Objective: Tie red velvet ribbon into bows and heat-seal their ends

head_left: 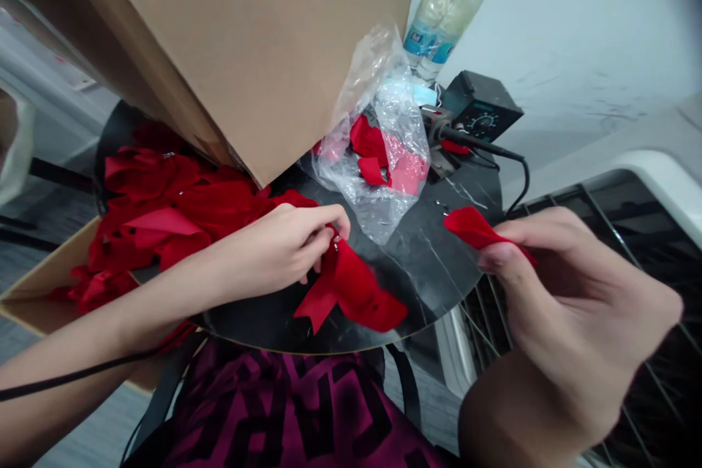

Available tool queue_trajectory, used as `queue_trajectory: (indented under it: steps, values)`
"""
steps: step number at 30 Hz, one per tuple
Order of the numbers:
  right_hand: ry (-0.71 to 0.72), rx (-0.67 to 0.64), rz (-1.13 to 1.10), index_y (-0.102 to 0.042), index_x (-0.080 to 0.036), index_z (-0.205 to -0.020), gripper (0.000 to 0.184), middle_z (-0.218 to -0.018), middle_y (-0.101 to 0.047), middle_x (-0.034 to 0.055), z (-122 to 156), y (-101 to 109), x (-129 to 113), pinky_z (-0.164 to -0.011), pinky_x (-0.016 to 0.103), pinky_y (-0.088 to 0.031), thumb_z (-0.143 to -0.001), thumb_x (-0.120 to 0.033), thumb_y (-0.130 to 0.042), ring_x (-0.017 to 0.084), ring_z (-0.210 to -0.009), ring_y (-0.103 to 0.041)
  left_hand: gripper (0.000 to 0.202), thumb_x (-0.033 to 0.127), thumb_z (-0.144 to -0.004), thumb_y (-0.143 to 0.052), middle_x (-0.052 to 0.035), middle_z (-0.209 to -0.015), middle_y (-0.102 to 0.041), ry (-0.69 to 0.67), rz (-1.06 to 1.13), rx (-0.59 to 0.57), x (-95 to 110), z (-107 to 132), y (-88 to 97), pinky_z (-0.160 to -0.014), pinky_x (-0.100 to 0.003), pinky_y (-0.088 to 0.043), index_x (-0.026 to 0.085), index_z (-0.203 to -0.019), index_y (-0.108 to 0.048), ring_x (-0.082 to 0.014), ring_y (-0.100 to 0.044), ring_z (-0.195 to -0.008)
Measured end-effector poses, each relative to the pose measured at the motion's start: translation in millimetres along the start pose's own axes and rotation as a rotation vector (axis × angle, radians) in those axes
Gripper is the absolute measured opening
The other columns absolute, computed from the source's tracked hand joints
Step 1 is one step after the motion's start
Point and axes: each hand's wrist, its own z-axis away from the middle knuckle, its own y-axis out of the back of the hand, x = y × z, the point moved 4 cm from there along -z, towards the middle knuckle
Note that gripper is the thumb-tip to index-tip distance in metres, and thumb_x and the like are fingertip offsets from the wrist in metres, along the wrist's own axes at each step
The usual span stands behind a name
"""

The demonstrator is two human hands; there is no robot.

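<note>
Left hand (279, 252) clamped on red fabric (351, 289), right hand (570, 307) on a red scrap (474, 228), open black surface (422, 270) between.

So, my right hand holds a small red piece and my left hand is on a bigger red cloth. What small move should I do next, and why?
Probably bring the small red piece in your right hand across to the red cloth at your left hand, I think. Your left fingers already pinch that cloth, so it seems held steady, and the black tabletop lies between your hands.
</note>
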Motion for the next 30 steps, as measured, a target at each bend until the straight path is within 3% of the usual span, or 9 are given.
queue_trajectory:
  steps: [4,8,11,13,16,20,24,27,30]
  values:
    - [-0.094,-0.128,-0.14,-0.076,-0.024,-0.093,0.012,-0.081,-0.063,0.0013,9.1,-12.9,4.0,-0.057,0.031,-0.041,-0.089,-0.013,-0.078,0.017,-0.072,-0.057,0.01,0.027,-0.097,-0.065,0.002,-0.086,-0.07,-0.151,0.161,0.085,5.1,12.7,12.5,-0.071,-0.021,-0.053,0.024,-0.093,-0.057,-0.0142,-0.07,-0.08]
    - [-0.132,-0.286,-0.202,-0.073,-0.025,-0.098,0.01,-0.094,-0.068,0.0035,15.8,-39.3,7.6,-0.074,0.03,-0.055,-0.096,-0.015,-0.071,0.018,-0.088,-0.066,0.035,0.019,-0.092,-0.074,0.0102,-0.065,-0.052,-0.15,0.436,0.144,0.8,8.9,16.2,-0.054,-0.015,-0.046,0.027,-0.096,-0.04,-0.0099,-0.065,-0.059]
    - [-0.126,-0.335,-0.239,-0.07,-0.025,-0.098,0.003,-0.125,-0.07,0.0077,13.4,-57.3,16.9,-0.102,0.039,-0.055,-0.098,-0.022,-0.07,0.024,-0.122,-0.066,0.035,0.019,-0.094,-0.074,0.0081,-0.07,-0.067,-0.121,0.644,0.074,-4.7,4.6,16.6,-0.06,-0.019,-0.057,0.028,-0.101,-0.041,-0.0143,-0.075,-0.067]
    - [-0.105,-0.394,-0.269,-0.068,-0.025,-0.101,0.003,-0.139,-0.066,0.008,9.6,-67.2,23.8,-0.107,0.042,-0.053,-0.1,-0.028,-0.068,0.025,-0.129,-0.063,0.028,0.023,-0.096,-0.073,0.0004,-0.088,-0.08,-0.078,0.731,-0.033,-8.3,3.6,15.1,-0.073,-0.029,-0.065,0.027,-0.108,-0.049,-0.0204,-0.081,-0.082]
    - [-0.071,-0.524,-0.306,-0.063,-0.024,-0.103,0.008,-0.112,-0.071,0.0049,3.6,-77.1,27.8,-0.088,0.033,-0.056,-0.104,-0.031,-0.062,0.018,-0.097,-0.069,0.022,0.028,-0.095,-0.076,-0.0056,-0.105,-0.084,-0.034,0.738,-0.104,-13.5,3.3,13.5,-0.083,-0.035,-0.067,0.024,-0.114,-0.065,-0.0239,-0.082,-0.091]
    - [-0.027,-0.592,-0.262,-0.061,-0.022,-0.099,0.008,-0.091,-0.065,0.0003,-6.6,-77.1,22.4,-0.077,0.027,-0.051,-0.105,-0.028,-0.061,0.014,-0.08,-0.061,0.024,0.02,-0.084,-0.085,-0.0055,-0.12,-0.081,-0.139,0.623,0.038,-14.8,2.4,18.3,-0.099,-0.029,-0.061,0.021,-0.106,-0.077,-0.0223,-0.078,-0.111]
    - [0.055,-0.647,-0.173,-0.062,-0.023,-0.098,0.006,-0.096,-0.065,0.0018,-17.8,-67.6,16.0,-0.083,0.031,-0.051,-0.103,-0.024,-0.063,0.016,-0.088,-0.062,0.018,0.025,-0.094,-0.076,-0.0036,-0.098,-0.084,0.049,0.807,-0.076,-17.4,4.9,12.5,-0.072,-0.025,-0.065,0.024,-0.111,-0.074,-0.0199,-0.082,-0.084]
    - [0.093,-0.543,-0.008,-0.066,-0.023,-0.095,0.005,-0.104,-0.065,0.0048,-19.9,-52.1,9.3,-0.091,0.036,-0.051,-0.1,-0.025,-0.068,0.021,-0.103,-0.064,0.014,0.025,-0.095,-0.074,-0.0072,-0.095,-0.084,0.099,0.96,-0.149,-15.2,5.5,7.2,-0.074,-0.029,-0.066,0.022,-0.109,-0.071,-0.0223,-0.082,-0.085]
    - [-0.054,-0.215,0.028,-0.068,-0.024,-0.097,0.003,-0.111,-0.068,0.0058,-7.7,-34.1,-1.4,-0.092,0.035,-0.052,-0.097,-0.023,-0.071,0.021,-0.107,-0.066,0.016,0.019,-0.09,-0.08,-0.0075,-0.096,-0.084,0.053,1.011,-0.011,-18.9,0.0,5.4,-0.085,-0.029,-0.065,0.019,-0.103,-0.069,-0.0207,-0.082,-0.092]
